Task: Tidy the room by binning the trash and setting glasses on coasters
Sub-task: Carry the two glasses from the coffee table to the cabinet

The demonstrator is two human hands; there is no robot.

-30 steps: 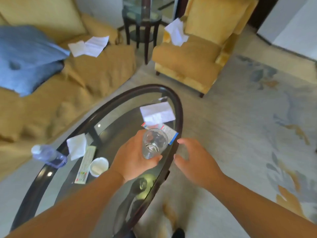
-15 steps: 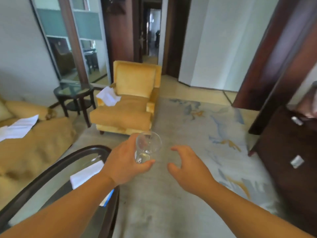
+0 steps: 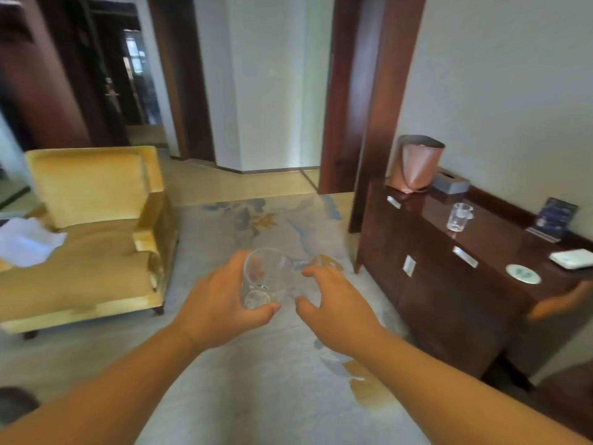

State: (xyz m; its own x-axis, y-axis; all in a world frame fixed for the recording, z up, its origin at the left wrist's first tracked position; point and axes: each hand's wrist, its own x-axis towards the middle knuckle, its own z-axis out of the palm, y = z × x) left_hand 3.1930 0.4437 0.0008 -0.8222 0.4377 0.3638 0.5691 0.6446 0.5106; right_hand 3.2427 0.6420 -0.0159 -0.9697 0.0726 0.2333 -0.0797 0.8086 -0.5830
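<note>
Carpet [image 3: 224,396] below; left hand [image 3: 221,303] holds glass [image 3: 266,281].

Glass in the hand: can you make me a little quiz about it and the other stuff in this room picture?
1. True or false: the glass in the left hand is full of juice.
2. Pick one: the second glass stands on A a bed, B the sideboard, C a stool.
3. Fill in: the white paper lies on the yellow ____.
Key: 1 false, it looks empty. 2 B. 3 armchair.
</note>
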